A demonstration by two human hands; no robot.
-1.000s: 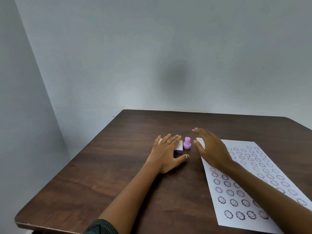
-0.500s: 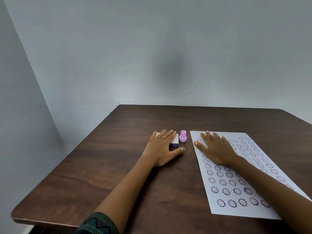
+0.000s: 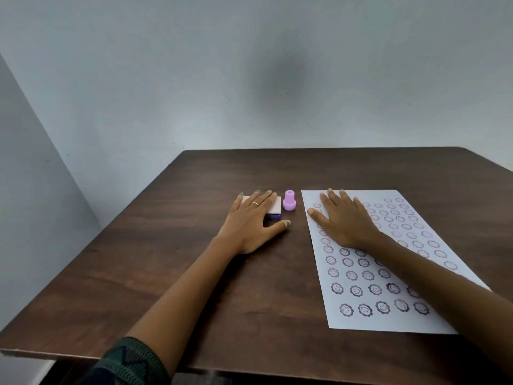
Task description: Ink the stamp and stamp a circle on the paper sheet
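A small pink-purple stamp (image 3: 289, 200) stands upright on the dark wooden table (image 3: 172, 268), untouched, between my two hands. Just left of it lies the ink pad (image 3: 274, 207), a white-lidded box with a purple base; my left hand (image 3: 254, 220) rests flat on it with fingers spread, covering most of the lid. The white paper sheet (image 3: 388, 262), filled with rows of purple flower-face stamp marks, lies to the right. My right hand (image 3: 342, 219) is pressed flat on the sheet's upper left part, fingers apart.
A pale wall stands close behind the table, and another wall runs along the left. The table's near edge (image 3: 83, 354) and left edge are in view. My right forearm (image 3: 449, 295) crosses the sheet's right side.
My right hand came down from beside the stamp and now lies flat on the paper. My left hand stayed on the ink pad. The camera view shifted slightly.
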